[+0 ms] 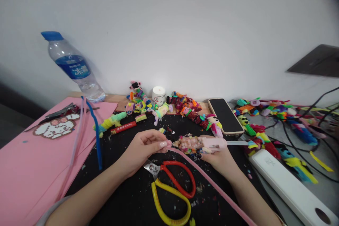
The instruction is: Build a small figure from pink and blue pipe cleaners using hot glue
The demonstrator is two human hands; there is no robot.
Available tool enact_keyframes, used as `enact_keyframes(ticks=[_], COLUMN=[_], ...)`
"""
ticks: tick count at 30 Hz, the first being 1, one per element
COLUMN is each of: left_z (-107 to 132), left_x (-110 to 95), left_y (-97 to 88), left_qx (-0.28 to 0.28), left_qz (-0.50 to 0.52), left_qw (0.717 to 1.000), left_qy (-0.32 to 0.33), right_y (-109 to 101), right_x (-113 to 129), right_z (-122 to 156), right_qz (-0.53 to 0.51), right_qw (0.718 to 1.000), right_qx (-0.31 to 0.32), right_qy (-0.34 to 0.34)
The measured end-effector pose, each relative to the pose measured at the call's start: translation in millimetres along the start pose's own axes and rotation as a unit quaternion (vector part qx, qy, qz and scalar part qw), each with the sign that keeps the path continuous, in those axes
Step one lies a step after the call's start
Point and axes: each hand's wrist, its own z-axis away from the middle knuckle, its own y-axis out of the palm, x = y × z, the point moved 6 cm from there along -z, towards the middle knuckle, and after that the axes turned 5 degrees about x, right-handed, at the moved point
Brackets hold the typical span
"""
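Observation:
My left hand [147,146] is closed in a pinch on the end of a long pink pipe cleaner [212,183], which trails down to the right over the black mat [127,190]. My right hand [218,157] grips a pink pen-like stick [209,144] wrapped in colourful fuzzy pieces, held level above the mat. The pinched end of the pipe cleaner meets the wrapped end of the stick. Just below my hands lie scissors [172,187] with one red and one yellow handle.
Pink paper sheets [31,169] with a pixel figure and blue and pink pipe cleaners [95,130] lie left. A tilted water bottle [72,67], a white jar [158,94], a phone [225,116], piles of fuzzy figures [185,107], cables and a white power strip [291,187] surround the mat.

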Motion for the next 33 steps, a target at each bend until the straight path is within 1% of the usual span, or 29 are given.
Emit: enact_keyframes(ticks=[6, 14, 20, 26, 33], left_z=[0.0, -0.2, 0.6, 1.7, 2.8], left_x=[-2.0, -2.2, -1.5, -1.1, -0.3], left_y=[3.9, 4.6, 3.6, 3.3, 1.9], left_qx=[0.006, 0.013, 0.007, 0.005, -0.005], left_qz=[0.023, 0.024, 0.022, 0.02, 0.018], left_qw=[1.0, 1.0, 1.0, 1.0, 1.0], left_qy=[-0.005, -0.003, -0.006, -0.005, -0.016], right_y=[-0.9, -0.9, -1.6, -0.6, -1.8], right_x=[0.4, 0.9, 2.7, 1.2, 0.8], right_z=[0.3, 0.4, 0.9, 0.4, 0.6], right_qz=[0.002, 0.004, 0.017, 0.001, 0.012], right_qw=[1.0, 1.0, 1.0, 1.0, 1.0], right_qx=[0.0, -0.004, -0.005, 0.002, -0.01], right_qy=[0.003, 0.006, -0.002, -0.013, -0.004])
